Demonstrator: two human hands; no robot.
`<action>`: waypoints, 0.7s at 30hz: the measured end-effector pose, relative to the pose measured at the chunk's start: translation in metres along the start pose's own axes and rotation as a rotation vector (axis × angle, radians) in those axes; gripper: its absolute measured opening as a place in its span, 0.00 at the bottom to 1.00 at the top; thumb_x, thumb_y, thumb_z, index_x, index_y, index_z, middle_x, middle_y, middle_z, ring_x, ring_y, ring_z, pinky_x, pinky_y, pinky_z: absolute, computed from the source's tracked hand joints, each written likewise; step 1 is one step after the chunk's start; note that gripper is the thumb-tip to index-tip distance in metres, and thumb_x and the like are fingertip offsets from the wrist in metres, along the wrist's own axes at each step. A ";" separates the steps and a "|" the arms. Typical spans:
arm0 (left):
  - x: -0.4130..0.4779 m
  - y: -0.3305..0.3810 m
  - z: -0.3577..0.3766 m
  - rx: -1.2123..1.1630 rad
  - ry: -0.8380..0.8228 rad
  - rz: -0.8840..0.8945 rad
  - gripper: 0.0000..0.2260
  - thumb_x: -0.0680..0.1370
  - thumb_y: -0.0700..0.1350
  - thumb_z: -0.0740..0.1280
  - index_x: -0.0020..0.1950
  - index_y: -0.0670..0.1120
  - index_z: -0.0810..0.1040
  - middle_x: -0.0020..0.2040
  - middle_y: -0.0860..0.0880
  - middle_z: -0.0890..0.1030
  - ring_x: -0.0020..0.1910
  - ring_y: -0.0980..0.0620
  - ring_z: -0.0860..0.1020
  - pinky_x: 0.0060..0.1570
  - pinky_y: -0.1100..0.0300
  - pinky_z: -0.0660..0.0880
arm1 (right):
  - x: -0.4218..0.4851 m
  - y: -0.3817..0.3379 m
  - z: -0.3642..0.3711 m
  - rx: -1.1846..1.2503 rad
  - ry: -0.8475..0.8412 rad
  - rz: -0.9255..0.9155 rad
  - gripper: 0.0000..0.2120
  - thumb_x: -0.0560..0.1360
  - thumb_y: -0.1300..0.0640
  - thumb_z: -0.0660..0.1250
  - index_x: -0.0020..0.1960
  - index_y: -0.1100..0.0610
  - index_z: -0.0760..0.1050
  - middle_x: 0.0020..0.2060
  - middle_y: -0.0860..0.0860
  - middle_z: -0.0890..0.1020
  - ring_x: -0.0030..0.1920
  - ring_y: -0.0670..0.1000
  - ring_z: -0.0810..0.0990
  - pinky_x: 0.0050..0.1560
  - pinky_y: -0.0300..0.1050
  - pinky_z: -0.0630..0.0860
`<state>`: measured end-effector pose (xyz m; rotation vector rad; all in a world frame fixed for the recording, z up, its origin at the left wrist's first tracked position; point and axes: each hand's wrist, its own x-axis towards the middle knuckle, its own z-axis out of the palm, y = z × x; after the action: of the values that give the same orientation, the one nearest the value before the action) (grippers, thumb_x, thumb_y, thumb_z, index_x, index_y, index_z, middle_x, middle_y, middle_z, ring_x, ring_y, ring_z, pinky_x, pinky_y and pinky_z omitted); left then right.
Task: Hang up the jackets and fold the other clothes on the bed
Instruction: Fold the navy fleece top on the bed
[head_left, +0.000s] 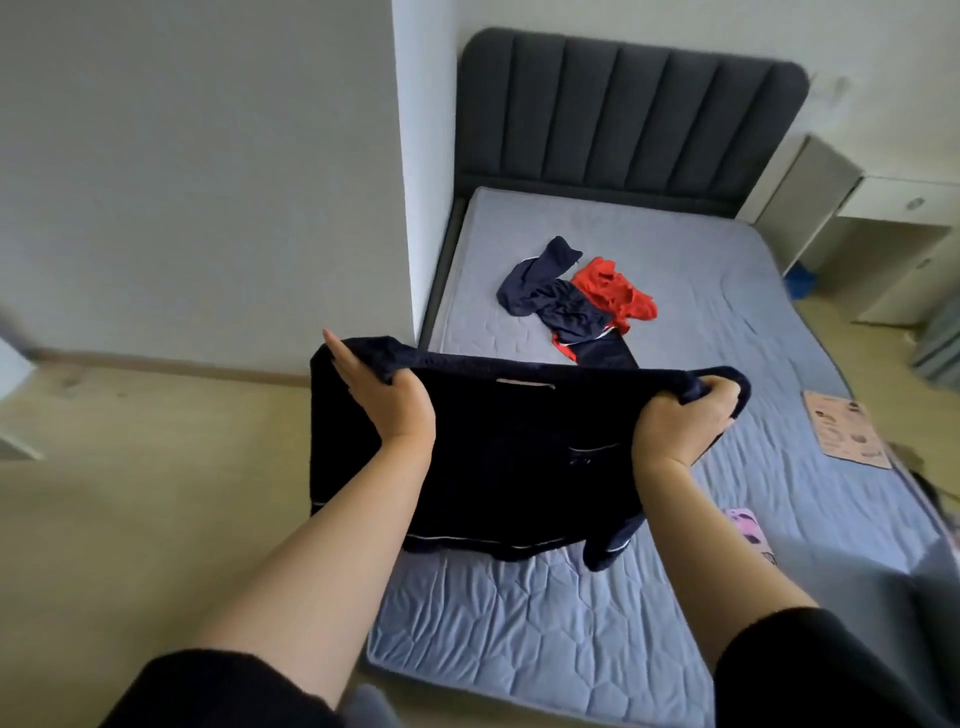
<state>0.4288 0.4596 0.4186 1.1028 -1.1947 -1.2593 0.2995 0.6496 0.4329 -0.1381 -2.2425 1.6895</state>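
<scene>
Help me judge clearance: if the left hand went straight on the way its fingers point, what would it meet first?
Past the dark garment in its grip, the left hand points away toward the grey wall left of the bed. Nothing shows between, though depth is unclear.

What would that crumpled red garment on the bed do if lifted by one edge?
Probably flop and hang: the red garment lies in soft crumpled folds. It looks thin, so likely light. It touches the navy clothes, which might drag along.
</scene>
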 end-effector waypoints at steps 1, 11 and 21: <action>-0.014 -0.003 -0.003 0.009 0.019 0.010 0.35 0.74 0.29 0.50 0.79 0.48 0.47 0.78 0.45 0.52 0.76 0.50 0.54 0.74 0.60 0.51 | 0.001 0.005 -0.011 0.015 -0.002 -0.007 0.06 0.68 0.61 0.55 0.45 0.57 0.63 0.48 0.62 0.74 0.51 0.60 0.70 0.68 0.64 0.58; -0.079 0.004 0.024 -0.169 0.257 0.057 0.35 0.69 0.27 0.48 0.77 0.38 0.50 0.77 0.41 0.53 0.74 0.53 0.55 0.65 0.79 0.50 | 0.019 0.008 -0.052 0.129 0.266 -0.002 0.09 0.65 0.61 0.52 0.45 0.57 0.66 0.45 0.61 0.76 0.45 0.60 0.74 0.55 0.59 0.70; 0.051 -0.047 0.171 0.429 -0.230 -0.458 0.33 0.79 0.43 0.59 0.79 0.52 0.43 0.77 0.40 0.50 0.73 0.40 0.59 0.71 0.46 0.58 | 0.143 0.039 0.109 -0.321 -0.153 0.241 0.18 0.74 0.63 0.59 0.63 0.62 0.67 0.64 0.60 0.71 0.68 0.59 0.67 0.72 0.55 0.53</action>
<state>0.2526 0.4150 0.3872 1.6487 -1.4830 -1.5479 0.1260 0.5996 0.3983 -0.3801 -2.6944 1.4784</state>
